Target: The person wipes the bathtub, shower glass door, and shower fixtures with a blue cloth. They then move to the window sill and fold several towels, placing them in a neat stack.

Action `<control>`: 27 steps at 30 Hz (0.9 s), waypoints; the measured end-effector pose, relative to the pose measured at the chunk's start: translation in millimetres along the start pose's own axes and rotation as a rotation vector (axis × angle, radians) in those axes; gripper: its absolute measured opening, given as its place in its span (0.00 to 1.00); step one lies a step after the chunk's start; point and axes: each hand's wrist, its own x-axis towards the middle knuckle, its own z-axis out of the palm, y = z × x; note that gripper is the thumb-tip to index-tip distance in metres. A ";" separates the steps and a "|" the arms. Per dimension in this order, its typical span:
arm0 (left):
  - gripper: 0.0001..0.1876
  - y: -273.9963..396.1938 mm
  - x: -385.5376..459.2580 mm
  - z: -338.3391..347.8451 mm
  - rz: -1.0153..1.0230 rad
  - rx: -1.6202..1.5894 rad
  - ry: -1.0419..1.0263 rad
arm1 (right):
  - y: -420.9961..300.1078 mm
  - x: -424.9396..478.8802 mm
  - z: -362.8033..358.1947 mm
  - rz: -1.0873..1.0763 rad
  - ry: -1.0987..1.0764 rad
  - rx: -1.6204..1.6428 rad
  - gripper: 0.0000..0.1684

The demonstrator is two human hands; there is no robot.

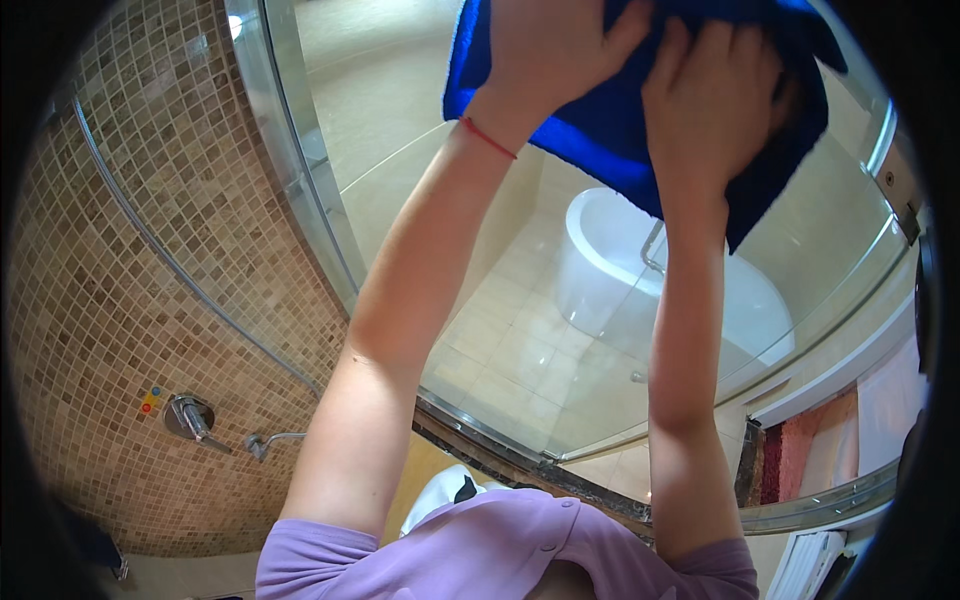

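Both arms reach up to a blue cloth (600, 142) spread against a clear glass shower panel (480, 330) at the top of the view. My left hand (551, 52), with a red string round its wrist, lies on the cloth's left part, thumb pointing right. Beside it, my right hand (705, 105) rests on the cloth with bent fingers; whether they grip a fold cannot be told. The upper edge of the cloth is cut off by the picture's rim.
Behind the glass stands a white bathtub (592, 262). At left a mosaic-tiled wall (135, 300) carries a shower hose (180, 270) and a chrome mixer tap (191, 420). A metal hinge (896, 184) sits at right, and a dark stone sill (510, 469) runs below the panel.
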 end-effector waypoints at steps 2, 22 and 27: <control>0.18 -19.4 4.8 -3.8 0.006 -0.041 -0.028 | -16.3 4.2 7.1 -0.021 -0.007 0.025 0.14; 0.16 -166.5 -33.1 -48.4 -0.002 0.139 -0.032 | -150.9 13.9 65.5 -0.134 0.005 0.255 0.10; 0.15 -206.1 -41.0 -58.4 0.058 0.145 0.045 | -185.2 14.8 78.3 -0.124 -0.011 0.338 0.10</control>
